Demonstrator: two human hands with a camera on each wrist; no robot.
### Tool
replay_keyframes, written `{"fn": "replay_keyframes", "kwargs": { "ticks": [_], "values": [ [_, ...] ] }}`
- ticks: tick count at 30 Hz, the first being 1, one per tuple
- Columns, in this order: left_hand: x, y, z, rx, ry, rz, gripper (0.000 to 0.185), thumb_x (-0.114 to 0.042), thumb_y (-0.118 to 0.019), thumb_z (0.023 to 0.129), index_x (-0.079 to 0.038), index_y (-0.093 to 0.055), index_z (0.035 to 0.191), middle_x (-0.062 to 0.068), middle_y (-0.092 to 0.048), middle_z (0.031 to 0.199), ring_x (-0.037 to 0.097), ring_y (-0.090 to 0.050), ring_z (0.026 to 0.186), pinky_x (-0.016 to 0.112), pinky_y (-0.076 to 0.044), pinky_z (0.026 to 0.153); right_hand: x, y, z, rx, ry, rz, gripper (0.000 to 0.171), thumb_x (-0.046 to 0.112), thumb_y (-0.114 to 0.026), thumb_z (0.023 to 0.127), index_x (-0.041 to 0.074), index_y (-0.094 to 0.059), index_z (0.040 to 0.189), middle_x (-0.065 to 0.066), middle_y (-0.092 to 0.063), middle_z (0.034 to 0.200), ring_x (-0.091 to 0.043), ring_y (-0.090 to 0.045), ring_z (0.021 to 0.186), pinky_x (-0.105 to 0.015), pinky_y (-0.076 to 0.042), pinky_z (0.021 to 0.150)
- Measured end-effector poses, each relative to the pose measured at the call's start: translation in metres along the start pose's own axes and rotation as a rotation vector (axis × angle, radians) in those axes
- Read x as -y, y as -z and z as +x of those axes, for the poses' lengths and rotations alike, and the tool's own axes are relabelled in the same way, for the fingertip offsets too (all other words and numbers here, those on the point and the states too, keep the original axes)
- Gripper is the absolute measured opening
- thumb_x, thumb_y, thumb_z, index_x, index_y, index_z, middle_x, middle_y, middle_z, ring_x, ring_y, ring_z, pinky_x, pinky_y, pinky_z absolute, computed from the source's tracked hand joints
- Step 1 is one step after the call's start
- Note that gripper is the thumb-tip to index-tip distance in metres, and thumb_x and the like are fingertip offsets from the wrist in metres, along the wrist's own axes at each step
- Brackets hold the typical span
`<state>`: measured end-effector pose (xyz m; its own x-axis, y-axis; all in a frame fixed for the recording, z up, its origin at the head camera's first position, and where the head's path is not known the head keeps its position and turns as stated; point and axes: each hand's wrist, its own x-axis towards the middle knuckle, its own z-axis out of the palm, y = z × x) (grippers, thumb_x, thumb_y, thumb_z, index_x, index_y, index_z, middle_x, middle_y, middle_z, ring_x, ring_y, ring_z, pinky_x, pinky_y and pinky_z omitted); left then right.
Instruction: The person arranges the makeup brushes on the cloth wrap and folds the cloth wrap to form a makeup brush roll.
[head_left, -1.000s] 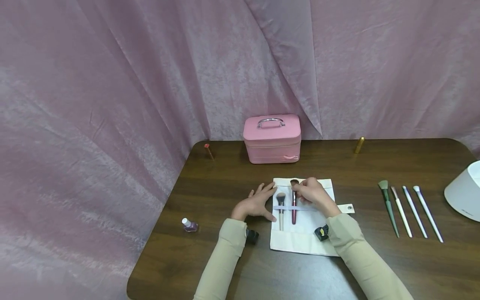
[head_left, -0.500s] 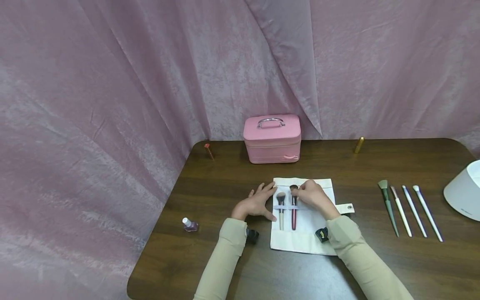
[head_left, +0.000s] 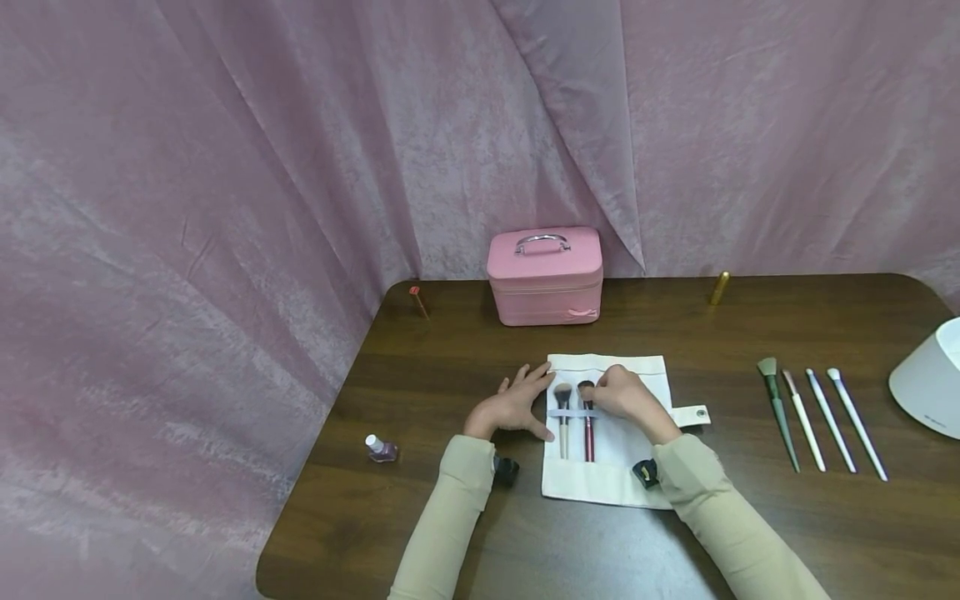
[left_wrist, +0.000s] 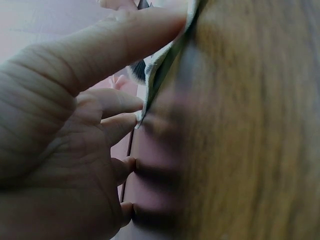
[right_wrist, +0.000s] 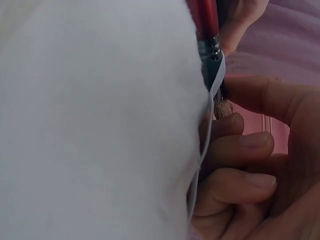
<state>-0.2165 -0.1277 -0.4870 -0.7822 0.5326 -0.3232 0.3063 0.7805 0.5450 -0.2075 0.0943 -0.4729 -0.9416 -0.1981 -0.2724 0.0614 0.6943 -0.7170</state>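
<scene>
A white fabric brush roll (head_left: pixel 626 487) lies unrolled on the table. My left hand (head_left: pixel 513 408) rests at its left edge with spread fingers, thumb and fingertips touching the cloth in the left wrist view. My right hand (head_left: pixel 628 395) pinches a red-handled makeup brush (head_left: pixel 589 440) near its dark bristle head. The brush passes under the elastic band (right_wrist: pixel 218 77), its handle's lower end at the bottom pocket's upper edge. Left of it, a pale-handled makeup brush (head_left: pixel 563 417) sits under the same band, its handle end also at the pocket.
To the right lie a green brush (head_left: pixel 780 417), a white brush with reddish bristles (head_left: pixel 806 425) and two slim white brushes (head_left: pixel 832 423). A pink case (head_left: pixel 545 283), gold tube (head_left: pixel 719 288), red-topped tube (head_left: pixel 418 302), nail polish (head_left: pixel 381 450) and white container (head_left: pixel 930 387) stand around.
The right hand has drawn the red-handled brush down toward the person through the band, its handle end now at the bottom pocket. The left hand has stayed in place.
</scene>
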Motion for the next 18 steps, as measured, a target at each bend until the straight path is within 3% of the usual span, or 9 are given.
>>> {"fn": "replay_keyframes", "kwargs": {
  "ticks": [12, 18],
  "values": [
    [0.0005, -0.0011, 0.0003, -0.009, 0.002, -0.014, 0.107, -0.028, -0.090, 0.078, -0.014, -0.026, 0.162, -0.002, -0.008, 0.170, 0.028, 0.002, 0.155, 0.058, -0.004, 0.120, -0.0006, -0.0033, -0.0022, -0.002, 0.019, -0.024, 0.047, 0.022, -0.068, 0.084, 0.018, -0.039, 0.046, 0.010, -0.026, 0.047, -0.006, -0.024, 0.046, -0.022, -0.020, 0.045],
    [0.0016, -0.0022, 0.0009, -0.011, 0.002, -0.013, 0.107, -0.028, -0.090, 0.078, -0.014, -0.026, 0.162, -0.002, -0.009, 0.170, 0.029, 0.002, 0.155, 0.058, -0.004, 0.120, -0.0004, -0.0020, -0.0035, -0.009, 0.020, -0.036, 0.050, 0.025, -0.068, 0.088, 0.018, -0.042, 0.046, 0.010, -0.028, 0.048, -0.006, -0.026, 0.046, -0.022, -0.022, 0.046]
  ]
}}
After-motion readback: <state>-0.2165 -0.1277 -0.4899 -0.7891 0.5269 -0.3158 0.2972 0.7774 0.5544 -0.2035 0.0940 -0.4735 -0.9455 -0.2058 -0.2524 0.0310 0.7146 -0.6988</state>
